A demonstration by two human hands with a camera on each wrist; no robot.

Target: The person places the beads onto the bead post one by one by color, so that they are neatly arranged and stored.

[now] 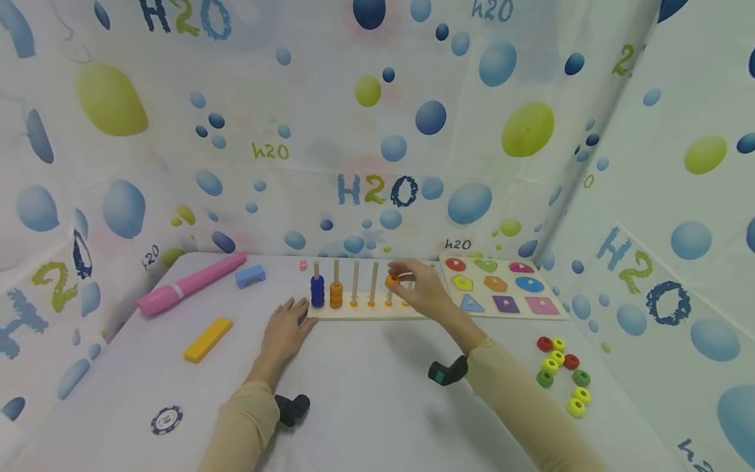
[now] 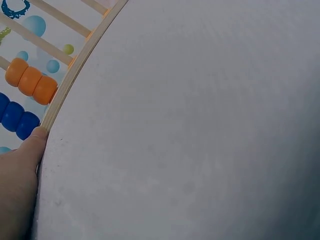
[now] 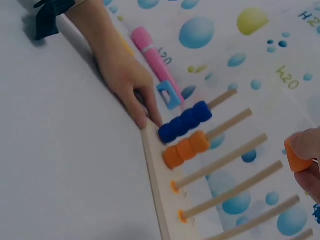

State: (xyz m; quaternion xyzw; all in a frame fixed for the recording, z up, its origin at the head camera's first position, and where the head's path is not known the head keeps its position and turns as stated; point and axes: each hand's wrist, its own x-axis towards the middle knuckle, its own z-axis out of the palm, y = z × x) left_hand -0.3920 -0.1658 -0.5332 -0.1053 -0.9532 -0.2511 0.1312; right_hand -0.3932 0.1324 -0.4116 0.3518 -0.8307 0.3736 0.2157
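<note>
Above the pegs, right hand (image 1: 420, 288) pinches orange ring (image 1: 392, 281).

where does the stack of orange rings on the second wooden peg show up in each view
Head: the stack of orange rings sits mid-frame on the second peg from the left, right of the blue rings.
Left wrist: at the left edge, above the blue rings, behind the wooden base board.
Right wrist: centre, just below the blue rings.
Shared landmark: the blue rings beside it, near the left hand's fingertips.
</note>
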